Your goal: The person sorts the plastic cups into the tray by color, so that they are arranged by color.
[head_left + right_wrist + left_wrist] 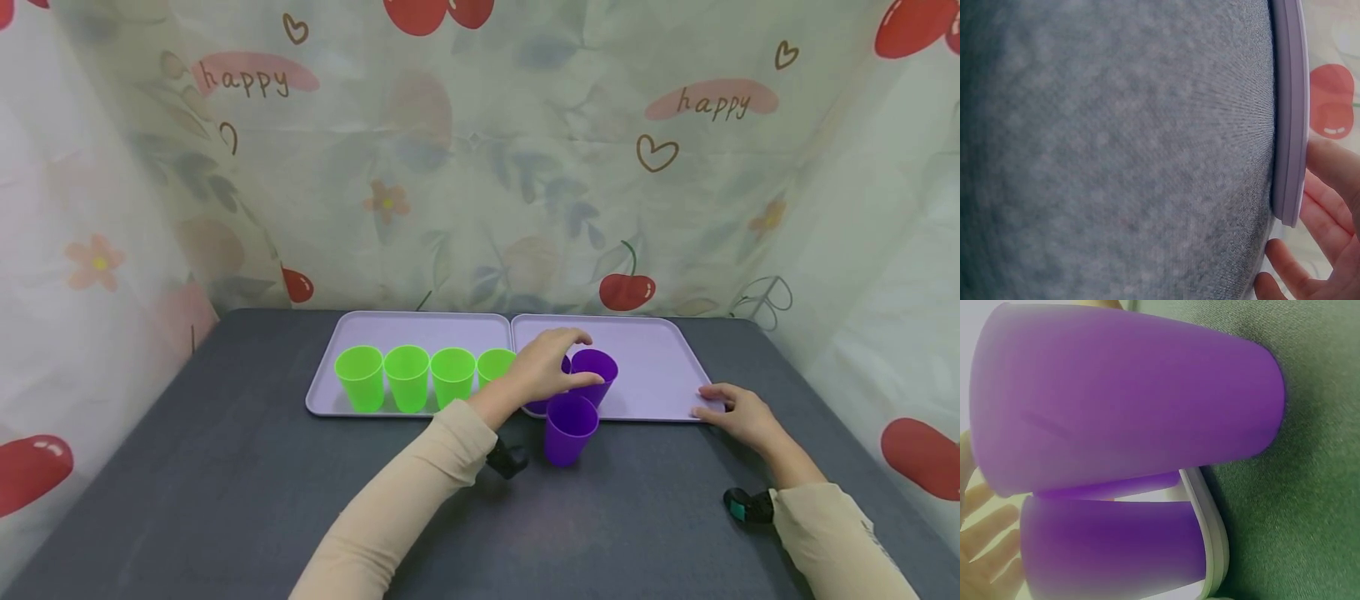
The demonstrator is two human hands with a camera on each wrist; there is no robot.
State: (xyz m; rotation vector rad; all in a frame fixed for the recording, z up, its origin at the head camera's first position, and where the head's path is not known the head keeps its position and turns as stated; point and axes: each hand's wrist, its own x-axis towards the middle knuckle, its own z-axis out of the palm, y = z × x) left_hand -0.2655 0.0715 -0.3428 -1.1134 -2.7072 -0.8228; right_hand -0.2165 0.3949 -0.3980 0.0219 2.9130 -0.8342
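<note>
My left hand (551,364) reaches over the purple cups, thumb and fingers spread around the rim of a purple cup (597,367) on the right tray (652,367). In the left wrist view, its fingers (994,540) lie loosely by the cups' rims. Another purple cup (572,429) stands upright on the table before the tray's front edge. A third purple cup (536,407) is mostly hidden by the left hand. My right hand (742,415) rests at the tray's front right corner, fingertips on the rim (1291,112), fingers fairly straight.
Several bright green cups (407,379) stand in a row on the left tray (427,325), which adjoins the right one. Both lilac trays lie on a dark grey table (225,467). A patterned curtain (472,167) hangs behind and at both sides.
</note>
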